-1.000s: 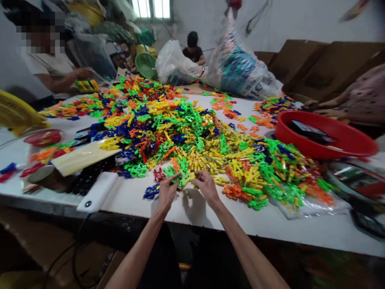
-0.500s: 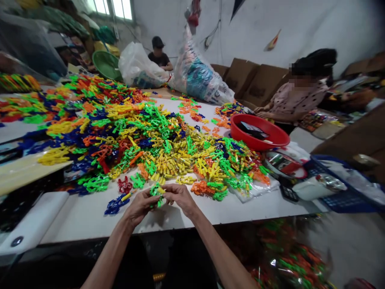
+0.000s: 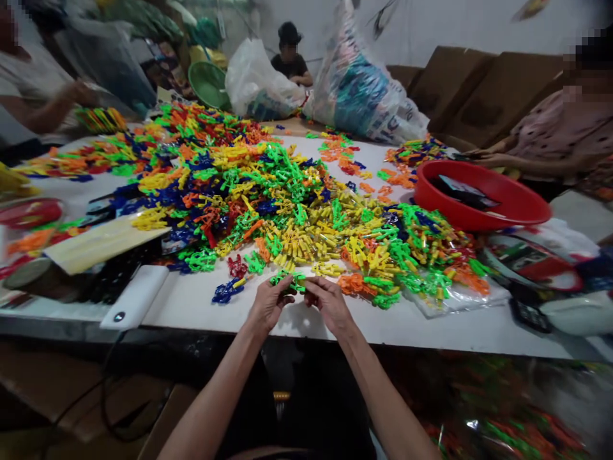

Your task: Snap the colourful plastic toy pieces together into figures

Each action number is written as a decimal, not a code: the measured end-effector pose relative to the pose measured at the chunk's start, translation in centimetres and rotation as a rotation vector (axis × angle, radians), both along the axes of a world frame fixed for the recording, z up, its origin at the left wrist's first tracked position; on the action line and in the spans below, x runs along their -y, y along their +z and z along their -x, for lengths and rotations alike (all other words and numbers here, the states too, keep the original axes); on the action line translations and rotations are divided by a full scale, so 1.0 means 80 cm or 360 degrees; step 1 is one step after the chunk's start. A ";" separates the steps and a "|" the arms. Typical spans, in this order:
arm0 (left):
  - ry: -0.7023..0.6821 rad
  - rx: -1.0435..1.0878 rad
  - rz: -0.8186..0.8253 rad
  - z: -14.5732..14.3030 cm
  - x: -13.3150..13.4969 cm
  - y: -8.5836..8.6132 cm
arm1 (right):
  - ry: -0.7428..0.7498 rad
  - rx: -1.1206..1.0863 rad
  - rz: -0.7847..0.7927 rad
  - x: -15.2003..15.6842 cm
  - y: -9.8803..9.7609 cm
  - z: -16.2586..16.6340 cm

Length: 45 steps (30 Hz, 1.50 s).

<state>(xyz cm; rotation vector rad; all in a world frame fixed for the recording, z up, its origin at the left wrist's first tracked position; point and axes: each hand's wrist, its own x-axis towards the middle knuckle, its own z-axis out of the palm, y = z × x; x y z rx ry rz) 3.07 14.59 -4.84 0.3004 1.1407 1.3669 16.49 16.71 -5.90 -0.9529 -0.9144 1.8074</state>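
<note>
Both my hands meet above the front of the white table point(image 3: 201, 310), fingers pinched on one small, openwork green plastic toy piece point(image 3: 297, 281). My left hand point(image 3: 271, 303) grips its left end, and my right hand point(image 3: 329, 303) has fingertips at its right end. Fingers cover part of the piece, so its exact kind is unclear. Just beyond lies a big heap of similar pieces in green, blue, orange and red, with many yellow ones point(image 3: 306, 243). Left of my hands sits a blue piece point(image 3: 227, 291) with a yellow tip; a dark red piece point(image 3: 236, 266) is behind it.
A red basin point(image 3: 483, 198) with dark flat items stands at the right. Clear plastic bags point(image 3: 460, 300) lie under the heap's right edge. A white device point(image 3: 138, 297) is at the left front edge. Large filled bags point(image 3: 368, 96) stand behind. Co-workers sit around the table.
The view has swung left and somewhat down. The green piece, tilted upright before with a yellow part at my right fingers, is now level between my hands; that yellow part is no longer visible.
</note>
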 end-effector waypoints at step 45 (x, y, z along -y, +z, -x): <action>-0.0158 -0.2433 0.0321 0.087 -0.096 -0.006 | -0.0491 0.2084 -0.1440 -0.071 0.013 -0.038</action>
